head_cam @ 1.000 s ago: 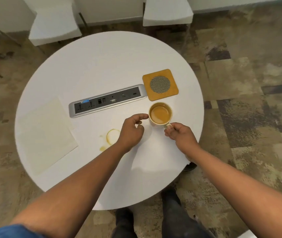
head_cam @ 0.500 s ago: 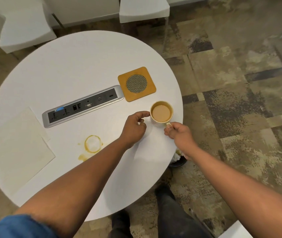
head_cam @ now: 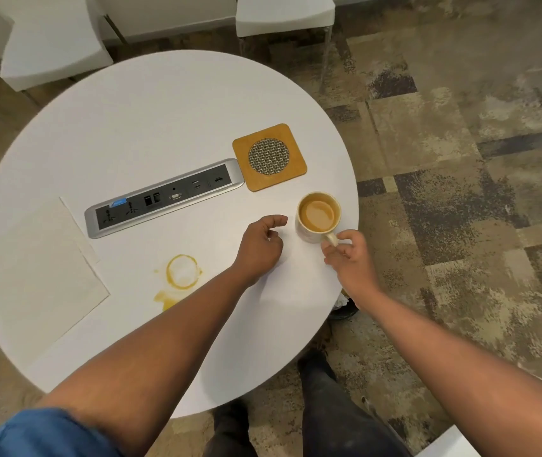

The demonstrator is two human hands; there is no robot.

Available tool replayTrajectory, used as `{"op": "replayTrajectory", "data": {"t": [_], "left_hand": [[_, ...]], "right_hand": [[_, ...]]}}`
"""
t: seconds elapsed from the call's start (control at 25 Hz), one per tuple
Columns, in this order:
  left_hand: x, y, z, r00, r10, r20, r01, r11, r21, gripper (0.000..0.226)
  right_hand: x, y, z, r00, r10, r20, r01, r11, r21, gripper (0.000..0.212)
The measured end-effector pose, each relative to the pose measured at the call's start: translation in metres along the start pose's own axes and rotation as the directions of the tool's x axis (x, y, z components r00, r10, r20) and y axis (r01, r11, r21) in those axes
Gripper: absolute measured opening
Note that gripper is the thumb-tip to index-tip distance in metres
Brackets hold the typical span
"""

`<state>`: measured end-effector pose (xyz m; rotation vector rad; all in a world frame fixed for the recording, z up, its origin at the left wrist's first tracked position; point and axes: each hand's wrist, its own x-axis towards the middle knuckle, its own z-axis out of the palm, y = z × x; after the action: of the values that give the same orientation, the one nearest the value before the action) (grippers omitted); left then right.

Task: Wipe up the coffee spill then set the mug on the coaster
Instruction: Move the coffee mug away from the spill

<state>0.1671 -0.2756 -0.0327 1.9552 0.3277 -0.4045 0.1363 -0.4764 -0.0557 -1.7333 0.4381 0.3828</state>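
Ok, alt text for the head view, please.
A right hand pinches the handle of a full coffee mug on a round white table; the left hand rests beside it, loosely curled. A coffee spill lies unwiped, napkin and coaster unused.

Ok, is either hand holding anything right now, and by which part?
The right hand pinches the white ceramic mug of coffee by its handle. The left hand, loosely curled, holds nothing.

The round worktop is smooth matt white. The power strip has a brushed-metal frame around a dark plastic face. The coaster looks like cork with a woven mesh centre. The mug is glossy ceramic; the napkin is soft matt paper.
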Motion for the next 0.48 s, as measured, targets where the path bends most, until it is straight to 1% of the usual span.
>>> {"op": "replayTrajectory", "data": {"t": [0.04,0.08,0.16,0.28,0.4,0.48], "left_hand": [[-0.003,-0.004,-0.005,1.0,-0.007,-0.009,0.007,1.0,0.003,0.045],[-0.007,-0.008,-0.012,1.0,-0.014,-0.017,0.014,1.0,0.006,0.044],[-0.015,-0.019,-0.03,0.999,-0.027,-0.04,0.027,1.0,0.009,0.044],[-0.029,-0.043,-0.064,0.993,-0.057,-0.101,0.059,0.998,0.021,0.042],[-0.049,-0.078,-0.104,0.977,-0.102,-0.189,0.109,0.994,0.027,0.038],[-0.064,-0.102,-0.133,0.96,-0.127,-0.251,0.14,0.989,0.036,0.036]], "right_hand": [[-0.005,0.002,0.003,0.999,0.032,-0.036,-0.032,0.999,-0.002,0.04],[-0.01,0.006,0.006,0.996,0.059,-0.066,-0.059,0.998,0.001,0.042],[-0.02,0.016,0.017,0.993,0.09,-0.076,-0.095,0.993,-0.073,0.033],[-0.032,0.018,0.045,0.996,0.093,-0.009,-0.092,0.962,-0.257,0.024],[-0.036,-0.002,0.09,0.995,0.046,0.084,-0.017,0.949,-0.314,0.013],[-0.037,-0.016,0.125,0.987,0.002,0.161,0.056,0.933,-0.355,0.01]]}}
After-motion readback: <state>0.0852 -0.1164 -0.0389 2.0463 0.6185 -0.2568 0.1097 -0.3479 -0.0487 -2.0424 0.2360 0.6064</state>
